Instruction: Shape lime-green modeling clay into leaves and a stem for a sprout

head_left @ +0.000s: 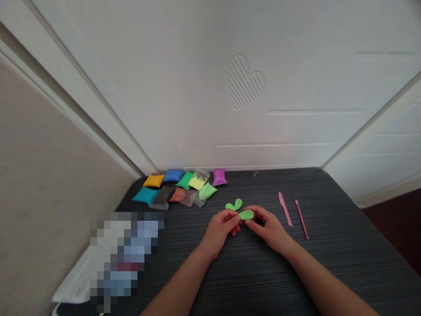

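Between my two hands is a small light-green piece of modelling clay [246, 215], flattened and leaf-like. My left hand [222, 229] pinches its left end between thumb and fingers. At its other end, the thumb and fingers of my right hand [267, 228] close round the edge. Just beyond the left fingers, a second light-green clay piece [234, 205] with two lobes lies on the dark table [237, 281]. To the right of my hands rest a pink plastic knife [285, 210] and a thin pink modelling stick [301, 219].
Several clay packets stand at the back left, among them yellow [154, 181], blue [173, 176], purple [219, 177], teal [146, 195] and light green [207, 191]. A blurred-out item [125, 259] lies at the left edge. A white panel [204, 87] rises behind the table.
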Action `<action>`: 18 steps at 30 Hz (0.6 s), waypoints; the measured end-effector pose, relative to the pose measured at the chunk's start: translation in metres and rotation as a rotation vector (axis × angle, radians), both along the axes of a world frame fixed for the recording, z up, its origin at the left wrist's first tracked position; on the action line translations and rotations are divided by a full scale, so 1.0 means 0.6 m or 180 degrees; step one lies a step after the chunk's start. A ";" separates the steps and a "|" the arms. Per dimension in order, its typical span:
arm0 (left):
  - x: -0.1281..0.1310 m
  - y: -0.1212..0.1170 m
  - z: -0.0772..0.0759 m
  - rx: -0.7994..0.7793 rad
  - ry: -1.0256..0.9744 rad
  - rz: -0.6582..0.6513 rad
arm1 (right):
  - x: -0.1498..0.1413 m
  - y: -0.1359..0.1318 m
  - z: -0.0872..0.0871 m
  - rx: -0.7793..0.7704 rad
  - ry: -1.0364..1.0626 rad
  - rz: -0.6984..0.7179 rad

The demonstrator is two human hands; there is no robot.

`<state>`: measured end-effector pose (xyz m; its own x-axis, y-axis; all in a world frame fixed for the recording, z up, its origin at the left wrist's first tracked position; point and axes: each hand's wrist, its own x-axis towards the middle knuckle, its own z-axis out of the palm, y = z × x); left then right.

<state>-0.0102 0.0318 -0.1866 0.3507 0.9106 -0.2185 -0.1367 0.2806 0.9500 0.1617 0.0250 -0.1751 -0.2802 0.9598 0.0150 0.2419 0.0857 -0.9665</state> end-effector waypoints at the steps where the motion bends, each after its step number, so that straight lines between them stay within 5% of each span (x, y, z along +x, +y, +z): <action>1: -0.001 0.000 0.001 -0.0001 -0.0021 0.0000 | -0.001 0.000 0.002 0.0021 -0.0046 -0.0018; 18: 0.005 -0.005 0.026 0.0139 0.0395 -0.0124 | -0.002 -0.006 0.012 0.0246 -0.0407 -0.0104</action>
